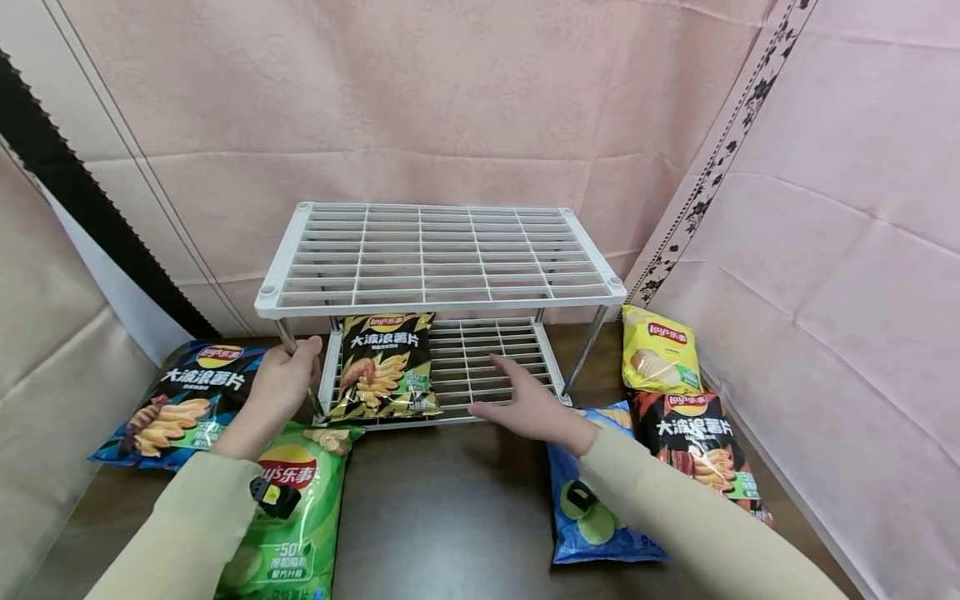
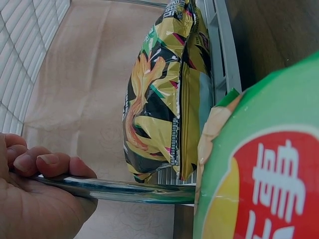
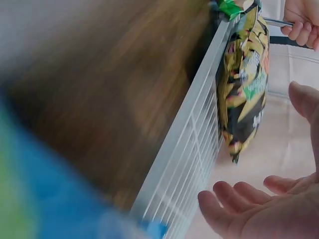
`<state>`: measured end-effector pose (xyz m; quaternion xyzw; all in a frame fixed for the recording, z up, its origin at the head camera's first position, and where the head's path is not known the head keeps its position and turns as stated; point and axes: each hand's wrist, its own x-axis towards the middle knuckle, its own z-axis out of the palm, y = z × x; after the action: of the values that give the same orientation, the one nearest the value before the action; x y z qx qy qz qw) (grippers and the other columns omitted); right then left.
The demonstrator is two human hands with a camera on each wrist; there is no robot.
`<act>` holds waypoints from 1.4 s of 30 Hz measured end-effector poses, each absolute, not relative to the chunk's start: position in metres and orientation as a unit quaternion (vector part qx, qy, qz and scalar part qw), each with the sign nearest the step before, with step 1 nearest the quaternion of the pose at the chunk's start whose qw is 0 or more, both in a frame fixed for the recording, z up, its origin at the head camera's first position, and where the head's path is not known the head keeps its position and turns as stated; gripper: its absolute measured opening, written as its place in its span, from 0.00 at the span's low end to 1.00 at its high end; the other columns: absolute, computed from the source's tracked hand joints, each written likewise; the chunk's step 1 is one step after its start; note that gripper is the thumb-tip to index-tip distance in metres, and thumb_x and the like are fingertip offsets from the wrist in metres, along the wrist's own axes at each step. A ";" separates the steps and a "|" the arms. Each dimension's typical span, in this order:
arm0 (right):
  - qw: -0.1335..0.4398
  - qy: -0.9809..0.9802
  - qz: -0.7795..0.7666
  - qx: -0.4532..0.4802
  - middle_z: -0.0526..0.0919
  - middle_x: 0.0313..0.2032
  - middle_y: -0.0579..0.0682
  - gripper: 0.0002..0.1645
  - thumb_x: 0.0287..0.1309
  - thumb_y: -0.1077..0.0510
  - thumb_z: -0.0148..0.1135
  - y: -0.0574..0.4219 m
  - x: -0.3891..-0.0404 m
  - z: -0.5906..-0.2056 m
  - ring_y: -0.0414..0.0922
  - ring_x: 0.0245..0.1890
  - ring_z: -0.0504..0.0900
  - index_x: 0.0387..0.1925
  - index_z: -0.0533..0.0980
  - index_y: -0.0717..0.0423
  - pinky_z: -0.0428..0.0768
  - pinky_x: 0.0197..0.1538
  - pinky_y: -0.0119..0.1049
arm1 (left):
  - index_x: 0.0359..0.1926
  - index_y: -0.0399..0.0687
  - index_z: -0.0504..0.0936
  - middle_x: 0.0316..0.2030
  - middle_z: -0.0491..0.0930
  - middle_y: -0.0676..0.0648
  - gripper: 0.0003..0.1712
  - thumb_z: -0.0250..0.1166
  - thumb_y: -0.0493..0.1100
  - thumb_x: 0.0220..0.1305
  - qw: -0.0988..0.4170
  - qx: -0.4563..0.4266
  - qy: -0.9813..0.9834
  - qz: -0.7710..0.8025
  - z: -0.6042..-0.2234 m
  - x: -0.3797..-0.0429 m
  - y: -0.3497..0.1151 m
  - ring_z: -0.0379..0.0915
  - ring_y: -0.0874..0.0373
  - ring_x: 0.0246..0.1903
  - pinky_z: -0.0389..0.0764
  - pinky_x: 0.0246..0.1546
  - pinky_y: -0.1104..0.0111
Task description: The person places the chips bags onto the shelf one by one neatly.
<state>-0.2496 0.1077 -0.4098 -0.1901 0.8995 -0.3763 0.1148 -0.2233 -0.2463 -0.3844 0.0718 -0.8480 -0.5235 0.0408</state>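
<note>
A white two-tier rack [image 1: 438, 304] with metal posts stands on the dark table. My left hand [image 1: 283, 375] grips its front left post [image 2: 129, 190], fingers curled round the metal. On the left of the lower shelf, a black-and-gold bag of chips [image 1: 386, 367] stands upright, close to that hand. My right hand [image 1: 528, 404] hovers at the front of the lower shelf, right of the bag and apart from it. In the right wrist view its fingers [image 3: 232, 199] are spread and hold nothing.
A green chip bag [image 1: 300, 508] and a dark blue one [image 1: 187, 408] lie at left. At right are a blue bag [image 1: 600, 508] under my right forearm, a yellow bag [image 1: 660, 350] and a black-and-red bag [image 1: 701, 450]. Pink cloth [image 1: 450, 100] hangs behind and at the sides.
</note>
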 end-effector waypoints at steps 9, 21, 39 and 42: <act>0.073 0.938 -0.288 -0.177 0.60 0.68 0.60 0.61 0.50 0.30 0.66 0.172 -0.224 -0.397 0.56 0.60 0.71 0.74 0.51 0.55 0.72 0.57 0.53 | 0.23 0.38 0.68 0.13 0.59 0.50 0.38 0.40 0.68 0.71 0.044 0.067 -0.842 -0.533 -0.387 -0.224 -0.245 0.50 0.57 0.11 0.58 0.14 0.61; 0.077 0.976 -0.176 -0.103 0.67 0.59 0.66 0.62 0.42 0.23 0.65 0.215 -0.206 -0.395 0.60 0.55 0.72 0.67 0.61 0.61 0.75 0.50 0.59 | 0.22 0.39 0.68 0.13 0.61 0.50 0.38 0.40 0.68 0.71 0.054 0.070 -0.847 -0.525 -0.386 -0.222 -0.247 0.52 0.55 0.12 0.59 0.15 0.62; 0.045 0.987 -0.135 -0.078 0.62 0.62 0.68 0.67 0.38 0.23 0.68 0.217 -0.189 -0.433 0.66 0.54 0.67 0.70 0.57 0.58 0.76 0.42 0.61 | 0.20 0.39 0.66 0.13 0.59 0.48 0.39 0.39 0.69 0.70 0.051 0.051 -0.848 -0.524 -0.388 -0.222 -0.247 0.49 0.53 0.13 0.59 0.19 0.59; 0.040 0.986 -0.139 -0.085 0.62 0.62 0.67 0.67 0.37 0.22 0.68 0.211 -0.186 -0.436 0.65 0.54 0.68 0.70 0.57 0.57 0.77 0.43 0.58 | 0.21 0.38 0.67 0.13 0.60 0.48 0.40 0.39 0.69 0.71 0.054 0.050 -0.850 -0.522 -0.387 -0.222 -0.246 0.51 0.53 0.13 0.60 0.19 0.59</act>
<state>-0.1865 0.2114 -0.4360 -0.0852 0.9858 -0.1390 0.0398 -0.2221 -0.2465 -0.3875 0.0501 -0.8499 -0.5217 0.0541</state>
